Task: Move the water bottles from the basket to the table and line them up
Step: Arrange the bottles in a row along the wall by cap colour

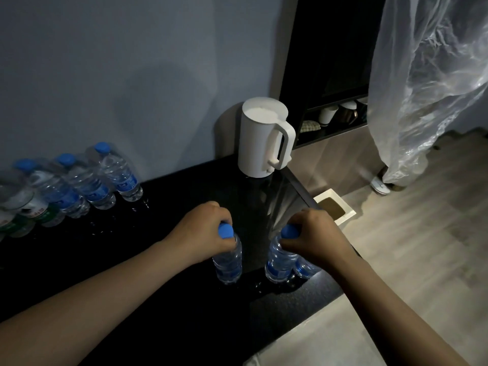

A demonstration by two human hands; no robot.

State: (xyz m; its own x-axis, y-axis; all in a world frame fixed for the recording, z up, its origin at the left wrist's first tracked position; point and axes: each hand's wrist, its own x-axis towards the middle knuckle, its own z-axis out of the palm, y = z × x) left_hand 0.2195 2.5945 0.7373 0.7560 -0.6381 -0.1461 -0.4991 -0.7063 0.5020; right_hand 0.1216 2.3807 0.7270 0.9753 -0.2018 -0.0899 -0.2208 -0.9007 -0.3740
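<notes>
Both hands grip blue-capped water bottles upright on the dark desk: the left hand closed on one bottle, the right hand on another, possibly a third bottle just beside it. A row of bottles stands far left of the hands.

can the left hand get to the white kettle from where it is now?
Probably yes. The left hand grips a blue-capped bottle, so it must let go first. Between it and the white kettle the black table looks bare; the bottle row stands off to the left.
</notes>
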